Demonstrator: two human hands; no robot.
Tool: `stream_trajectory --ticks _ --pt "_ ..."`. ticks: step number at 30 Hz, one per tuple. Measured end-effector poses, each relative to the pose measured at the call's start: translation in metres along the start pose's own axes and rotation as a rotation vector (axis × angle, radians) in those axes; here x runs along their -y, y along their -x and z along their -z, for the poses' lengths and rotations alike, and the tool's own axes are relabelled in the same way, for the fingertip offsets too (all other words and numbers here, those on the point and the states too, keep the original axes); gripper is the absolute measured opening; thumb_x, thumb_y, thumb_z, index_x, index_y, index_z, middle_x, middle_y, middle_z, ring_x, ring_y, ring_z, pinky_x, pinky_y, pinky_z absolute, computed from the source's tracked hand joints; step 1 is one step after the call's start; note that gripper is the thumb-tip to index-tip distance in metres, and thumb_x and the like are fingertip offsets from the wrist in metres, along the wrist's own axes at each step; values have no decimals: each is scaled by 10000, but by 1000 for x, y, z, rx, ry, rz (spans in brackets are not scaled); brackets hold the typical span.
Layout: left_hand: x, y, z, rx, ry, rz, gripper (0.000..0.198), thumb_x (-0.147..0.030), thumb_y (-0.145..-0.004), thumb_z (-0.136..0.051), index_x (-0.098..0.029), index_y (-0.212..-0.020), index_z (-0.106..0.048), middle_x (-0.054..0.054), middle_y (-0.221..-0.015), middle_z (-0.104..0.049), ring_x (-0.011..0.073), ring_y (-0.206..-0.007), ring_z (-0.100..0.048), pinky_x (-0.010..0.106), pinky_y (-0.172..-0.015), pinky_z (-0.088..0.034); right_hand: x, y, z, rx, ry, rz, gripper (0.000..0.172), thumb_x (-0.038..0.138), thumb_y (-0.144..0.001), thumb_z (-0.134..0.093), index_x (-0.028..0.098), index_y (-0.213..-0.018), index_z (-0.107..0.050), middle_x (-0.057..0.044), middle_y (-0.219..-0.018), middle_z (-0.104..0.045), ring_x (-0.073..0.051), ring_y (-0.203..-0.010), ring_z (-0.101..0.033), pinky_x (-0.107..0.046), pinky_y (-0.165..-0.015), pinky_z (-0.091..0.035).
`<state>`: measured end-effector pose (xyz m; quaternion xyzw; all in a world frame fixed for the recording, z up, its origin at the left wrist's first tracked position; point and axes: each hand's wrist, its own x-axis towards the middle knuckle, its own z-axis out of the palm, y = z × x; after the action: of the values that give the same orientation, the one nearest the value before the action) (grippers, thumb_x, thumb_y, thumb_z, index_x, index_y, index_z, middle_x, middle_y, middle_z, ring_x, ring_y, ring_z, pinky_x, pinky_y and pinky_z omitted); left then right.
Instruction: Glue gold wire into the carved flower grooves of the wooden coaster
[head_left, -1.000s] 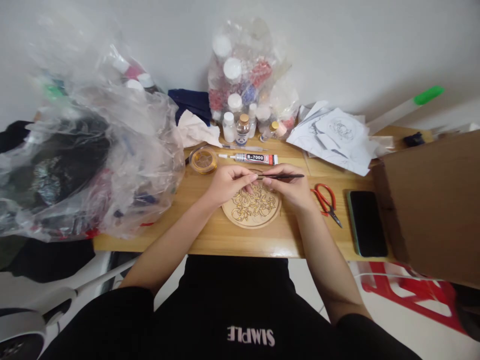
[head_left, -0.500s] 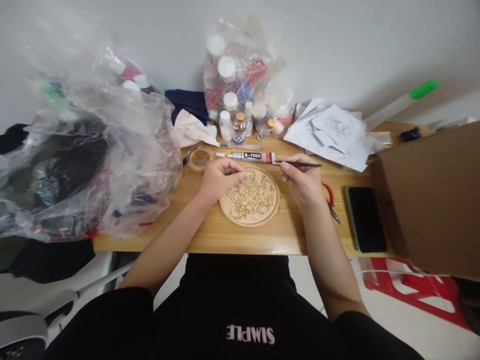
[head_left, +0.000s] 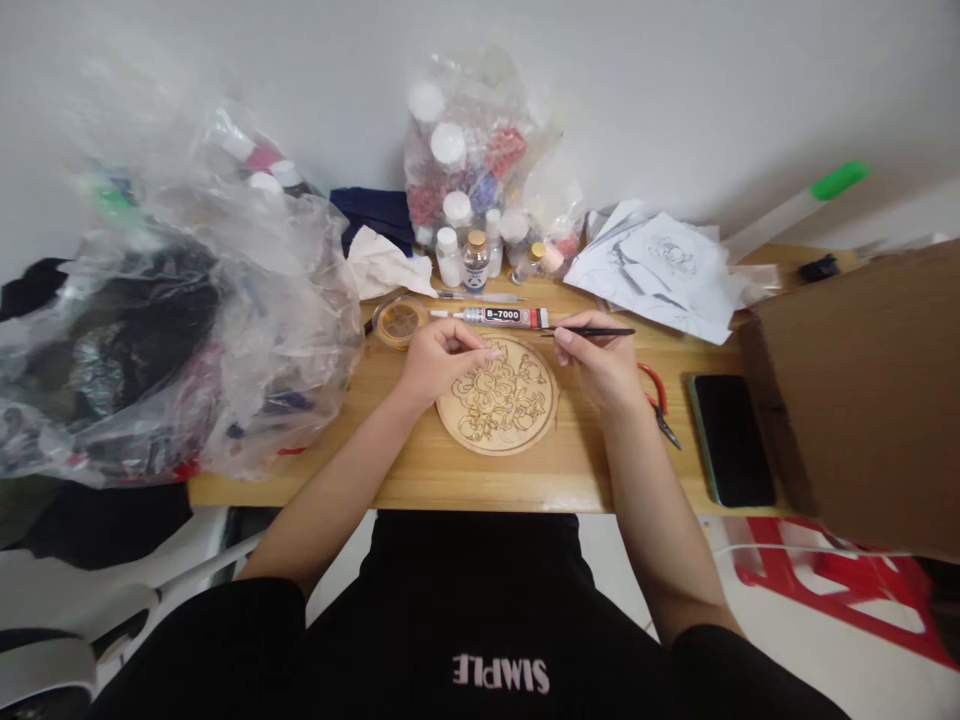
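A round wooden disc [head_left: 499, 436] with raised golden wire-like scrollwork lies flat on the table. My left hand [head_left: 442, 358] is at its upper left edge, thumb and fingers pinched together; whatever they hold is too small to make out. My right hand [head_left: 592, 352] grips a thin dark pointed tool [head_left: 606, 331], its tip pointing left over the disc's upper right edge. Just behind the disc lies a B-7000 glue tube [head_left: 501, 317]. A spool of golden wire [head_left: 400, 322] sits beyond my left hand.
Red-handled pliers [head_left: 655, 392], a phone [head_left: 731, 440] and a cardboard box [head_left: 862, 400] are on the right. Sketched papers [head_left: 660, 270] lie behind. Small bottles [head_left: 476, 262] stand before a bag of jars [head_left: 487, 150]. Large plastic bags [head_left: 277, 320] fill the left.
The view has shifted slightly. Both hands keep nearly the same pose; the tool in my right hand has moved a little to the left.
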<state>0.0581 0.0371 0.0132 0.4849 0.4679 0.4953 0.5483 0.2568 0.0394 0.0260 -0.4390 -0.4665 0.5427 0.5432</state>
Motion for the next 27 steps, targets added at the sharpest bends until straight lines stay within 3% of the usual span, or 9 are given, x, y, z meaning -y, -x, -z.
stream_trajectory --ticks 27 --pt "-3 0 -1 10 32 63 340 -317 -486 -829 -142 -638 -581 -16 -617 -619 79 -550 -541 199 -547 -436 9 8 -4 12 -22 -19 149 306 -619 -763 197 -659 -669 36 -485 -562 -74 -437 -460 -218 -433 -330"
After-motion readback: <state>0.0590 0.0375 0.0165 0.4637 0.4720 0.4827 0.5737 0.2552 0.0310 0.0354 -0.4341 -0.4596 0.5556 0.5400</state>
